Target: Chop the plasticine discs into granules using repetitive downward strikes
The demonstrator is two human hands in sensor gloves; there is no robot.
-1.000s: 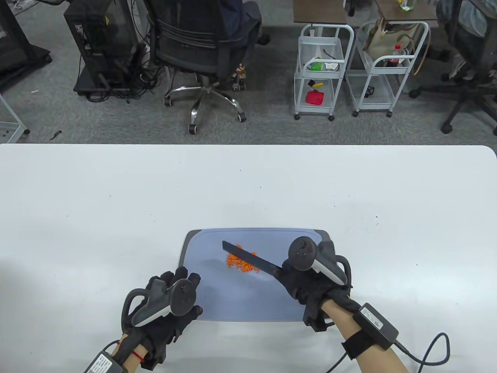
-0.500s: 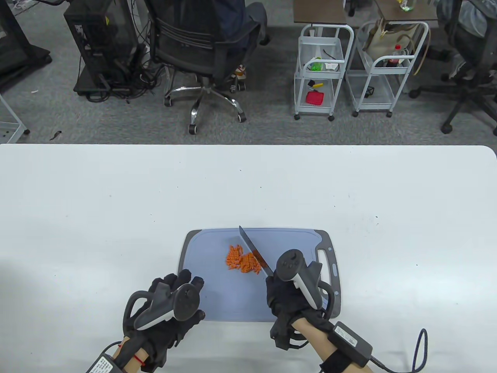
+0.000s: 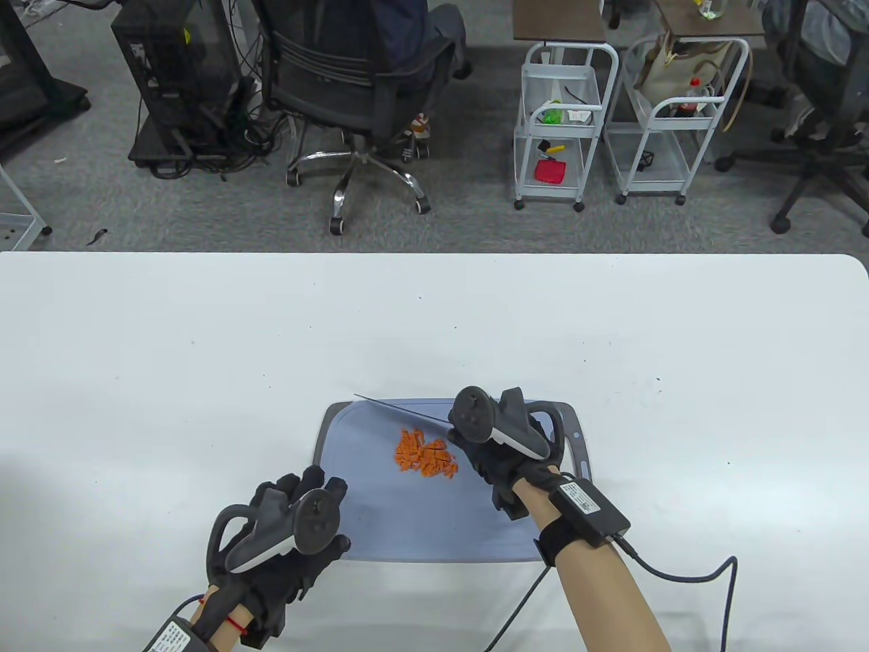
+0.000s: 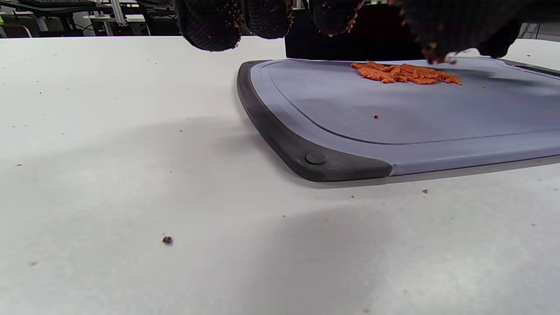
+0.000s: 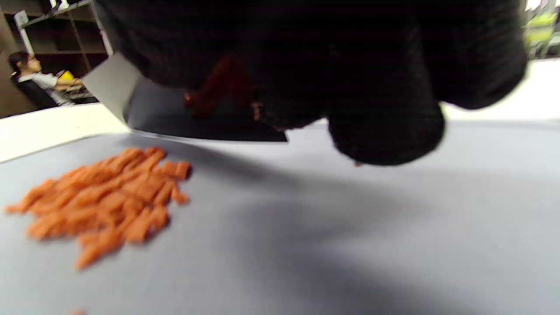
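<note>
At the lower left of the table view, the left hand (image 3: 285, 536) sits at the near left corner of the cutting board (image 3: 380, 516), fingers loosely spread and holding nothing; whether the fingertips press on the board or hover just over it cannot be told. In the left wrist view its fingertips (image 4: 210, 22) hang at the top edge, speckled with orange crumbs, above the white table (image 4: 131, 197) beside the board's dark rim. Further in, near the middle of the board, lies the pile of orange plasticine pieces (image 3: 424, 458), cut into short strips and bits. Just right of the pile and slightly beyond it, the right hand (image 3: 502, 455) is clenched around the handle of a knife (image 3: 400, 409), whose thin blade runs toward the upper left over the board's far edge, clear of the pile. In the blurred right wrist view the blade (image 5: 175, 113) stands behind the pieces.
</note>
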